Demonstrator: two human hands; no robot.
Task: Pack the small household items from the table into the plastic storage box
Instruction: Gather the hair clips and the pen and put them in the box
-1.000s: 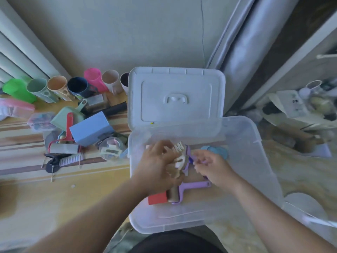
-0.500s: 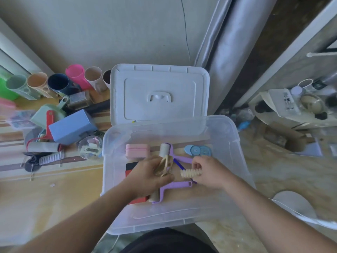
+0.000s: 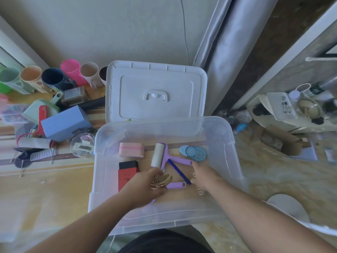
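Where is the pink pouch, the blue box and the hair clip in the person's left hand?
pink pouch (image 3: 131, 150), head view, middle of its top face.
blue box (image 3: 65, 123), head view, its broad side.
hair clip (image 3: 162, 180), head view, its tan teeth.

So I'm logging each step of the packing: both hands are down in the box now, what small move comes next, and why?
Probably the left hand sets down the tan hair claw clip it grips, on the bare floor of the plastic storage box near the purple lint roller. The right hand, holding a cream clip, is already low.
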